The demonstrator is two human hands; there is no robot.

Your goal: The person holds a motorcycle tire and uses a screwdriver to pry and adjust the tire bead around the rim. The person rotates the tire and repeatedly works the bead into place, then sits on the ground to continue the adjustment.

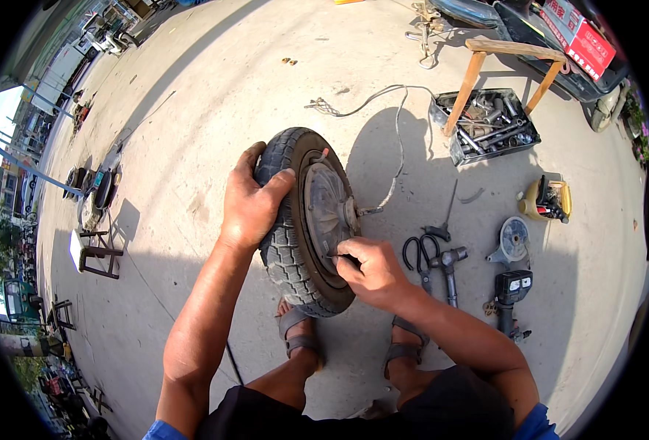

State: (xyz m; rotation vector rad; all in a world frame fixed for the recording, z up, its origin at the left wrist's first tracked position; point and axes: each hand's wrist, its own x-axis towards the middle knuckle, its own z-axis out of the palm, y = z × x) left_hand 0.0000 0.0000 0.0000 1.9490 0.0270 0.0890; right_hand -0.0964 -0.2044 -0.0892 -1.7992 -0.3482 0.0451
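An upright wheel with a black treaded tyre (291, 293) and a grey metal hub (323, 198) stands between my sandalled feet, a cable running from its axle. My left hand (254, 202) grips the upper left of the tyre, thumb on the tread. My right hand (368, 271) is pinched at the lower hub near the rim, on a small thin dark item that I cannot make out. On the ground to the right lie black-handled scissors (414, 251), a hammer (450, 260), a screwdriver (438, 232), a round metal plate (513, 238) and a black power tool (512, 287).
A black crate of sockets and tools (493, 125) sits beside a wooden frame (515, 48). A yellow container (536, 199) stands at the right, a red box (577, 40) at the upper right. A small stool (89, 249) and parked vehicles (111, 29) are on the left.
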